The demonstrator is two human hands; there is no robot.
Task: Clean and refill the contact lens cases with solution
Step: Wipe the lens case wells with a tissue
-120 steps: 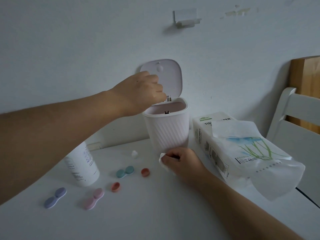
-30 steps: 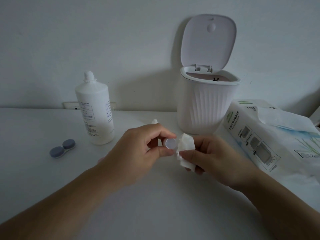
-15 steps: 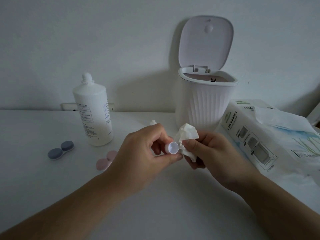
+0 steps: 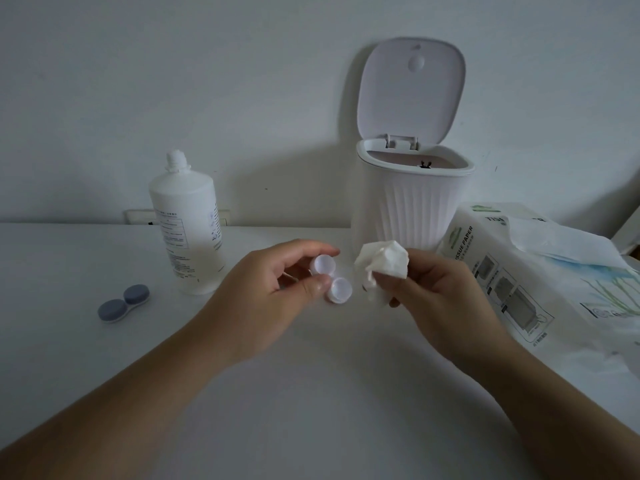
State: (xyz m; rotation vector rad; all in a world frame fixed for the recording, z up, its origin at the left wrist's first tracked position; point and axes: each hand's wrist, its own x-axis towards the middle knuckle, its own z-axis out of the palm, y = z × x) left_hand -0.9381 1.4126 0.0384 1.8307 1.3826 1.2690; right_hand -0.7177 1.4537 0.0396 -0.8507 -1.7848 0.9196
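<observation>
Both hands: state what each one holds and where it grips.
Left hand pinches the open white lens case at its middle, between the two wells. Right hand pinches the crumpled tissue by its lower part.

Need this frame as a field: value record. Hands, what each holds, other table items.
left hand: pinches open white lens case, both wells uncapped
right hand: grips crumpled tissue, apart from the case
solution bottle: upright, left of hands
blue lens case: capped, on table
mini bin: lid open
tissue pack: right, opened
</observation>
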